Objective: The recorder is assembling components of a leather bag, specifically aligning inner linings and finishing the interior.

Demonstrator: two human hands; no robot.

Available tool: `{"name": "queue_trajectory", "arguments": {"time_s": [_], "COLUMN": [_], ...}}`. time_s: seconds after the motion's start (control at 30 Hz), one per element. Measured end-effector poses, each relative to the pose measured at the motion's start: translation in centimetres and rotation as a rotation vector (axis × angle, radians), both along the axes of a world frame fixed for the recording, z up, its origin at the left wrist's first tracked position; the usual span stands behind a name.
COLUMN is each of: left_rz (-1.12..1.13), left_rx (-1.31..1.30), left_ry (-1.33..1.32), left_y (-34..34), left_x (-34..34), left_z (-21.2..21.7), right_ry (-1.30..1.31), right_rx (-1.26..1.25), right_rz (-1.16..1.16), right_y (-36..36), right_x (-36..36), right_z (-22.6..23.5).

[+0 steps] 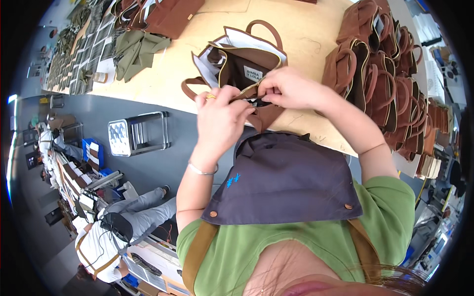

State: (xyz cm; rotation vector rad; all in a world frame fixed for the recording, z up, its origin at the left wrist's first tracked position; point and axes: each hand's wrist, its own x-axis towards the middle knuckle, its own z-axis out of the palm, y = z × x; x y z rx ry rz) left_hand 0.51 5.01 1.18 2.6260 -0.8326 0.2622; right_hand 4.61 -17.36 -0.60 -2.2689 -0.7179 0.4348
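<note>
A brown handbag (270,112) with a dark brown lining lies on the table's near edge, its mouth spread wide. One looped handle (266,30) stands at its far side, the other lies at its left. Along the near rim runs a gold-toothed zipper (252,89). My left hand (220,116) pinches the bag's near edge, fingers bent. Just right of it my right hand (291,89) grips the same edge by the zipper, fingers curled. Between the fingertips is something small and dark that I cannot make out. White backing shows on the bag's raised panels.
Several finished-looking brown handbags (380,84) are packed along the table's right side. More brown bags (163,15) and olive fabric pieces (138,52) lie at the far left of the wooden table (306,44). A step stool (138,133) stands on the floor; a co-worker (106,241) bends at lower left.
</note>
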Motion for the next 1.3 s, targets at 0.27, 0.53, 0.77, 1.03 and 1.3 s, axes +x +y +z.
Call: {"name": "queue_trajectory", "arguments": {"time_s": [0.27, 0.53, 0.77, 1.03, 1.3], "left_rz": [-0.119, -0.118, -0.224, -0.286, -0.210], "left_rx": [-0.087, -0.050, -0.112, -0.184, -0.249], "left_ry": [0.180, 0.197, 0.138, 0.137, 0.249], "left_y": [1.7, 1.5, 1.8, 1.7, 1.2], "left_x": [1.2, 1.2, 1.9, 2.7, 2.3], "left_z": [3.5, 3.9, 4.8, 3.5, 4.3], "right_ry": [0.114, 0.131, 0.174, 0.179, 0.148], "right_rx": [0.041, 0.067, 0.027, 0.033, 0.042], "right_rz": [0.145, 0.108, 0.045, 0.036, 0.064], "right_y": [0.4, 0.4, 0.6, 0.7, 1.1], "right_x": [0.5, 1.0, 1.6, 1.4, 1.4], "right_z": [3.9, 3.5, 4.8, 5.1, 4.6]}}
